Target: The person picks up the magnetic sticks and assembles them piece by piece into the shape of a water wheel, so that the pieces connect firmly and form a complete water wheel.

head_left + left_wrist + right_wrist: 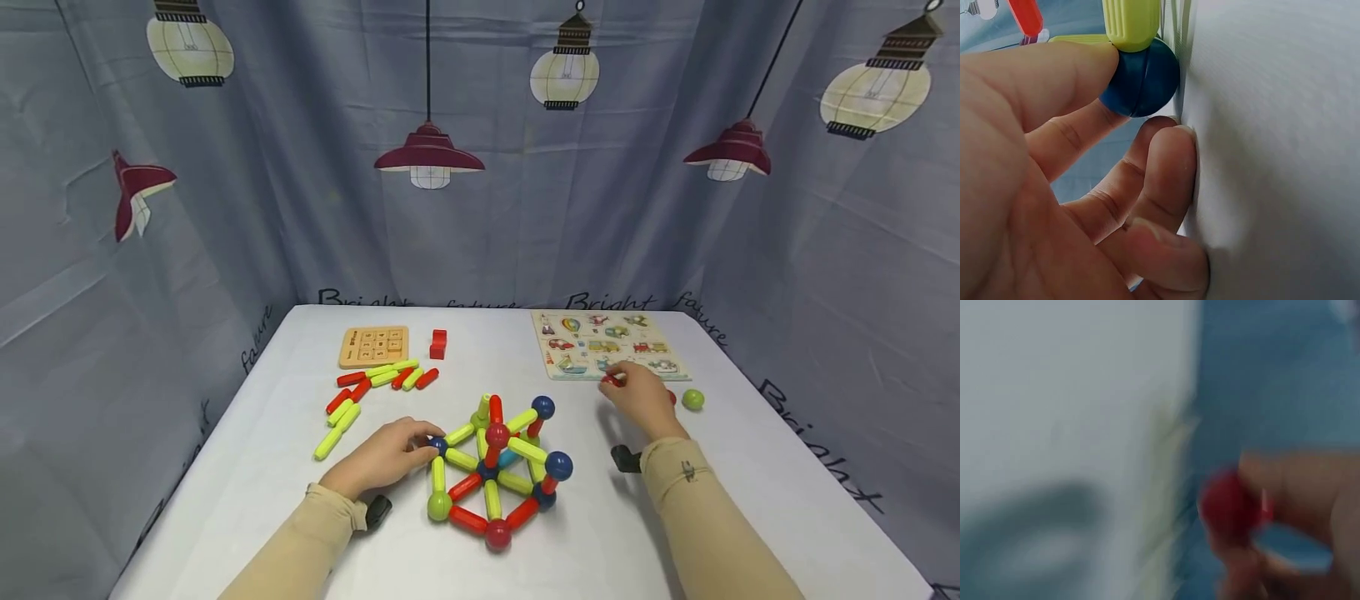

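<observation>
On the table stands a magnetic stick-and-ball structure, a wheel-like frame of green and red rods round a central blue ball, with a few parts rising upward. My left hand pinches the blue ball at the structure's left corner between thumb and forefinger; a green rod joins that ball. Over to the right, my right hand holds a red ball in its fingertips, in front of the picture board. The right wrist view is blurred.
Several loose red and green rods lie at the left, near a wooden number puzzle and small red blocks. A picture board lies at the back right. Beyond the right hand are a green ball and another red ball.
</observation>
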The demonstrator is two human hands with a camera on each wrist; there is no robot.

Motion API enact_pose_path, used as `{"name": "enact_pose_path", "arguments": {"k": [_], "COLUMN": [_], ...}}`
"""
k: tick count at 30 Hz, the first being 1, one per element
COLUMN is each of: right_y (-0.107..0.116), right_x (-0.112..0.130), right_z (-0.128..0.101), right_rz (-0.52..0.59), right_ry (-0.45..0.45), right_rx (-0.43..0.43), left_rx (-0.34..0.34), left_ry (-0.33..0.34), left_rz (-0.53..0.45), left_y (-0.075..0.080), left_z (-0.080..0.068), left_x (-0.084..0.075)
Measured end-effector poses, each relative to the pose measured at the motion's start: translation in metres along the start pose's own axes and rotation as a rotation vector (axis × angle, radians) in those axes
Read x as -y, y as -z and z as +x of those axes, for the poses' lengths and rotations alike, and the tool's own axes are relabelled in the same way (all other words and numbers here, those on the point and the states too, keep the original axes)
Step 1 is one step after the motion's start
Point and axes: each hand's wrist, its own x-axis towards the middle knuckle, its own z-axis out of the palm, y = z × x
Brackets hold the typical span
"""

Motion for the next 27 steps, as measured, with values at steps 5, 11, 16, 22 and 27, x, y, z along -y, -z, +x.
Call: {"name": "enact_pose_path", "arguments": {"k": [5, 11, 16, 22, 27], "right_y": [0.008, -0.014, -0.026, -0.028, -0.021], "right_x": [0.095, 0.143, 0.153, 0.156, 0.156], "right_z": [-0.004, -0.004, -0.006, -0.006, -0.011], "right_rz": [0.239, 0.224, 0.156, 0.075, 0.024], "right_ry": [0.256, 0.307, 0.29, 0.257, 0.176], "right_rx": [0.247, 0.382, 0.374, 0.4, 0.48], "left_rx": [-0.021, -0.015, -0.009, -0.013, -0.009], "left_ry": [0.008, -0.003, -0.006, 0.0, -0.001], "left_rz": [0.012, -0.005, -0.004, 0.007, 0.004], "left_y": [0.004, -0.001, -0.004, -0.003, -0.003], "left_z": [-0.001, 0.0, 0.0, 0.0, -0.001], "left_x": [-0.001, 0.002, 0.002, 0.002, 0.003]}}
